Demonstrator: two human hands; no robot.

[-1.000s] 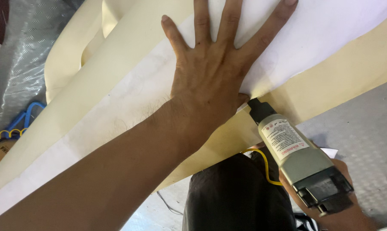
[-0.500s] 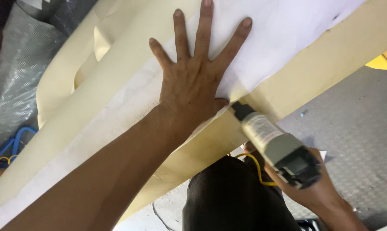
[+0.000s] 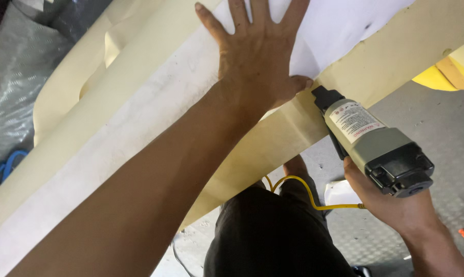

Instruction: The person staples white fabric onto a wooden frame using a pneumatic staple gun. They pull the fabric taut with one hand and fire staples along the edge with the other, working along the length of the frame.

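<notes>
Change since the earlier frame: the pneumatic staple gun (image 3: 375, 146) has swung up so its black nose now meets the long front edge of the cream panel, just beside the thumb; the flat hand has shifted little.

1. Grey plastic sheeting (image 3: 16, 77), far left, lying past the panel's far edge; a blue cord (image 3: 4, 169) shows below it.
2. Cream upholstered panel (image 3: 273, 143), running diagonally from lower left to upper right, its long front edge toward the person.
3. White fabric sheet (image 3: 339, 25), laid over the panel's top face, its border ending just short of the front edge.
4. Left hand (image 3: 257, 56), wide open, fingers spread, palm pressed on the white sheet near the front edge; apparently so placed to keep the fabric taut and unmoving at the fastening point.
5. Yellow air hose (image 3: 303, 190), curling below the panel edge toward the gun's grip.
6. Right hand (image 3: 390, 205), closed around the gun's grip from beneath, angling the nose squarely into the edge.
7. Grey textured floor (image 3: 447, 123), lower right.
</notes>
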